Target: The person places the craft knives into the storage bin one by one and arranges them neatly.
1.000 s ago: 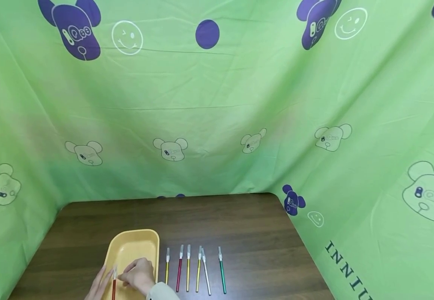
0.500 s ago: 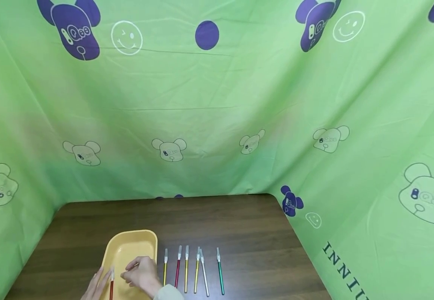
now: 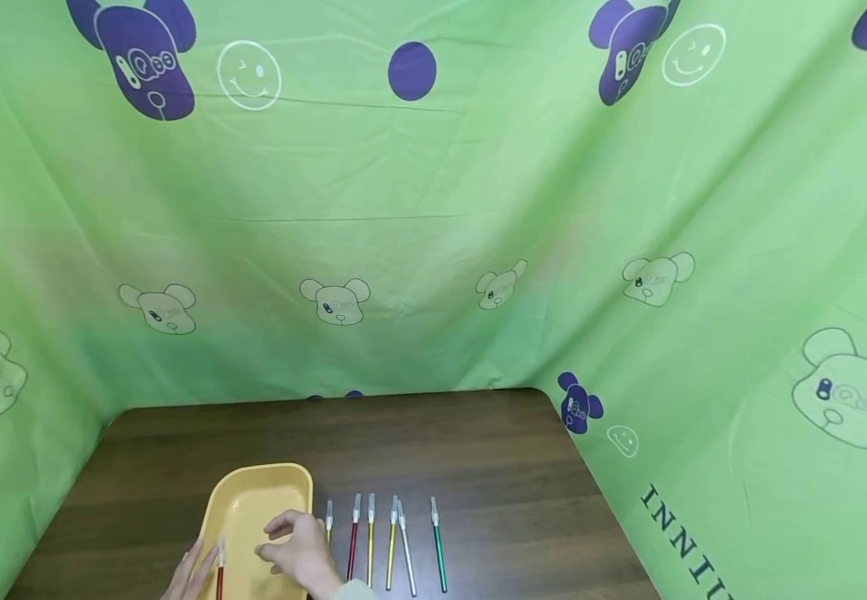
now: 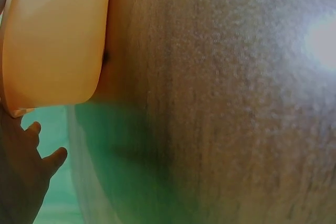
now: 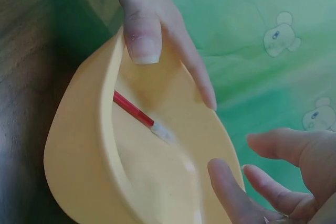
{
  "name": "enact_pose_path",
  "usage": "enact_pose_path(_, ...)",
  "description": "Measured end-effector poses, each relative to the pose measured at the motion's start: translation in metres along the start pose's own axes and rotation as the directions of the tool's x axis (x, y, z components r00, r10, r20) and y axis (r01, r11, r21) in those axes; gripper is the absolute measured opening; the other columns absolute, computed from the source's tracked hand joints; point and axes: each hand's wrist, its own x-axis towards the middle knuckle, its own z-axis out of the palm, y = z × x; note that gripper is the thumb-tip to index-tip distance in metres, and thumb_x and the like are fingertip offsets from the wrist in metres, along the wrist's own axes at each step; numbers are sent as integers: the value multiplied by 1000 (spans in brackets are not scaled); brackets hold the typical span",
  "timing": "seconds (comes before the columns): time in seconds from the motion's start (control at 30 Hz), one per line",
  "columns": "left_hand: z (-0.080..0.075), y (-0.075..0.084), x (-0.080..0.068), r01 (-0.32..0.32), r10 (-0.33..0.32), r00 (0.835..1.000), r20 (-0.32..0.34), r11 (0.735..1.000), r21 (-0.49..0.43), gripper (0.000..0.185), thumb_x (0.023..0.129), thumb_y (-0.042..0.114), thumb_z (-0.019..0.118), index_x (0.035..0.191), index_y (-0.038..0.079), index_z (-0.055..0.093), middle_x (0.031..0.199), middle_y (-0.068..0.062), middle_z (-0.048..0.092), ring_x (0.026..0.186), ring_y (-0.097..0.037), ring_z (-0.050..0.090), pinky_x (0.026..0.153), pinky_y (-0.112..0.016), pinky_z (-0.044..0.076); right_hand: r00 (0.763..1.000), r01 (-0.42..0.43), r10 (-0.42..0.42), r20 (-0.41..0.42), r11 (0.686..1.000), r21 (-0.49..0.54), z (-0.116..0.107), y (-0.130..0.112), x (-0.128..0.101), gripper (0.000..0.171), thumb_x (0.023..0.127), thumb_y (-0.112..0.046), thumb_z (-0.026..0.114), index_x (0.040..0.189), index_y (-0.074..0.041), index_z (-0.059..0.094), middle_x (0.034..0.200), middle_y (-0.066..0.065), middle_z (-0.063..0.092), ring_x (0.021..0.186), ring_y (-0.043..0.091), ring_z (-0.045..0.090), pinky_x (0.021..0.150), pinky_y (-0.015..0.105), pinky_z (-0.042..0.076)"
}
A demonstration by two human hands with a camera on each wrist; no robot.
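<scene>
A dark brown wooden table (image 3: 433, 433) stands inside a draped green cloth printed with bear faces (image 3: 433, 233), and near its front edge sits a shallow yellow plastic tray with rounded corners (image 3: 253, 492). The tray looks light and rigid, with a smooth, probably slippery wall, so it would likely slide on the wood unless steadied at the rim. The left hand (image 3: 192, 575) rests on the tray's left rim; in the right wrist view its thumb (image 5: 142, 35) lies over the rim edge and its fingers (image 5: 197, 74) reach straight along the inner wall, holding nothing. The right hand (image 3: 300, 552) hovers above the tray's right side with its fingers (image 5: 262, 182) loosely spread and relaxed, empty. Inside the tray, against the left wall, lies a thin red pen with a clear plastic cap (image 5: 137, 113), slanted with the cap end pointing inward. It looks very light, stiff and smooth, prone to roll, and is best pinched mid-barrel between thumb and forefinger rather than by the cap, which may pull off. To the right of the tray, on the table, a row of similar thin pens in yellow, red, silver and green (image 3: 381, 546) lies roughly parallel, caps pointing away from the person, close together but mostly apart.
</scene>
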Motion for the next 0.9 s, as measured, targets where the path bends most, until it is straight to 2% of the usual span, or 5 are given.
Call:
enact_pose_path(0.17, -1, -3, 1, -29, 29, 1000, 10, 999, -19, 76, 105, 62, 51, 133, -8, 66, 162, -13, 46, 149, -2, 35, 119, -18, 26, 1000, -7, 6, 13, 999, 40, -12, -2, -1, 17, 78, 8, 82, 90, 0, 73, 85, -1, 68, 57, 20, 70, 50, 23, 56)
enact_pose_path(0.33, -1, -4, 0, -40, 41, 999, 17, 998, -42, 74, 106, 59, 51, 140, -5, 63, 163, -14, 45, 152, -8, 34, 120, -20, 26, 1000, -9, 8, 9, 998, 65, -25, -1, -3, 17, 80, 8, 81, 93, 0, 73, 90, 2, 70, 59, 25, 71, 50, 25, 57)
enact_pose_path(0.63, -5, 5, 2, 34, -29, 997, 70, 997, -72, 78, 105, 63, 50, 141, -5, 61, 168, -8, 39, 153, -4, 30, 118, -14, 23, 1000, 16, -16, -18, 999, 49, -43, 2, -7, 19, 78, 6, 81, 93, 0, 72, 87, 0, 69, 57, 3, 61, 49, 24, 56)
enact_pose_path(0.77, -7, 8, 3, 76, -68, 994, 89, 993, -88, 79, 104, 65, 50, 137, -6, 61, 169, -4, 35, 153, -2, 28, 117, -12, 22, 1000, 28, -27, -15, 998, 64, -49, 3, -8, 19, 79, 7, 80, 94, -1, 72, 87, -3, 69, 62, 4, 64, 51, 30, 58)
enact_pose_path(0.9, -8, 9, 4, 87, -79, 991, 104, 993, -76, 81, 103, 67, 49, 138, -5, 61, 170, -2, 34, 152, 3, 26, 114, -8, 21, 998, 58, -57, -30, 998, 32, -56, 6, -9, 20, 79, 8, 81, 95, 0, 72, 89, 3, 73, 59, 11, 68, 51, 37, 59)
